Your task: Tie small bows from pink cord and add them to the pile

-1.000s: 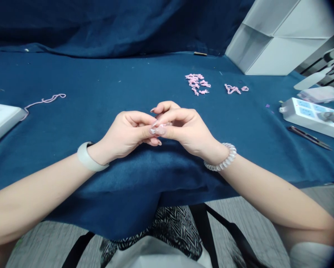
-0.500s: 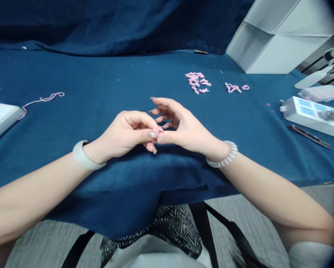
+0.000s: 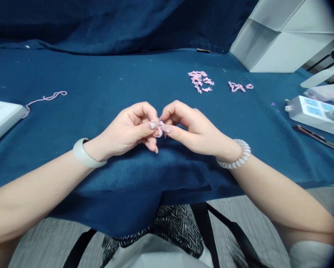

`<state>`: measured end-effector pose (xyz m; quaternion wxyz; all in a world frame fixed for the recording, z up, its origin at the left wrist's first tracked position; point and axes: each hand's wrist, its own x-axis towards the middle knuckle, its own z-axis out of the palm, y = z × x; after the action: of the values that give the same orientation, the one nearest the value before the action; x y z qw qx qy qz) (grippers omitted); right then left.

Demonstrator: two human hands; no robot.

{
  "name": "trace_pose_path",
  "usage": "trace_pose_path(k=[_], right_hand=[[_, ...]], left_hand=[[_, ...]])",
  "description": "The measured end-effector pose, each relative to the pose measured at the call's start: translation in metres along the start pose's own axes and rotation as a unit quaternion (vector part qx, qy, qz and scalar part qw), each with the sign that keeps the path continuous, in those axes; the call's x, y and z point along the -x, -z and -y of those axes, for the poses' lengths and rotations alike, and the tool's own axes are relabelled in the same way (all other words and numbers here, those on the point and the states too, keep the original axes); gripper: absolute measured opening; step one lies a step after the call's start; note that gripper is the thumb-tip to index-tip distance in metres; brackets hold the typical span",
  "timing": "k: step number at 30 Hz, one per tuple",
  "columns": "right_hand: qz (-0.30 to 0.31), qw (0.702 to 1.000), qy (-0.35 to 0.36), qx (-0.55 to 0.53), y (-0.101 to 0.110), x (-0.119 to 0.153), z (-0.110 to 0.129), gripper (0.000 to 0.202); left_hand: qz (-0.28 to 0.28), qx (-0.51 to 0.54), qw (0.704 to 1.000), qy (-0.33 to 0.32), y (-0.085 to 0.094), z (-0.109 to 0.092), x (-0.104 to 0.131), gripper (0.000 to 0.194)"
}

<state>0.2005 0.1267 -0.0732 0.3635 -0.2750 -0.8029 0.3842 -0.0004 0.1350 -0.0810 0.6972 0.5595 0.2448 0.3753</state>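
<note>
Just above the front edge of the blue cloth, both hands meet at a small looped piece of pink cord (image 3: 159, 131). My left hand (image 3: 132, 128) pinches it between thumb and forefinger, and a small loop hangs below the thumb. From the other side my right hand (image 3: 192, 128) closes thumb and forefinger on the same piece. The fingertips hide most of the cord. Farther back on the cloth lie a cluster of small knotted pink cord pieces (image 3: 197, 79) and a smaller group of similar pieces (image 3: 236, 87).
At left, a pink cord (image 3: 48, 98) trails out from a white box (image 3: 5, 117). A white power strip (image 3: 317, 111), dark tweezers (image 3: 315, 137) and a clear case (image 3: 327, 92) lie at right. White storage boxes (image 3: 281, 52) stand at the back right.
My right fingers have curled in from a spread pose and now pinch the cord beside my left fingertips. More of the pink loop shows. The view has shifted slightly.
</note>
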Motion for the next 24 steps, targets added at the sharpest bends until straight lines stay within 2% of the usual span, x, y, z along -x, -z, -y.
trace_pose_path(k=[7,11,18,24], right_hand=[[-0.011,0.996,0.024,0.09,-0.0015,-0.001,0.0035,0.013],[-0.019,0.995,0.003,0.103,0.0007,-0.0005,0.0046,0.012],[-0.035,0.995,-0.034,0.085,0.0,-0.0014,0.0065,0.013],[-0.067,0.99,-0.003,0.126,-0.0049,-0.0006,0.0077,0.012]], left_hand=[[-0.02,-0.004,1.0,0.008,0.0007,0.0022,-0.0006,0.03],[-0.045,-0.007,0.999,0.01,0.0017,0.0028,-0.0021,0.028],[-0.097,-0.044,0.994,-0.024,0.0002,0.0037,-0.0018,0.023],[-0.14,-0.08,0.985,-0.068,-0.0013,0.006,-0.0015,0.019]])
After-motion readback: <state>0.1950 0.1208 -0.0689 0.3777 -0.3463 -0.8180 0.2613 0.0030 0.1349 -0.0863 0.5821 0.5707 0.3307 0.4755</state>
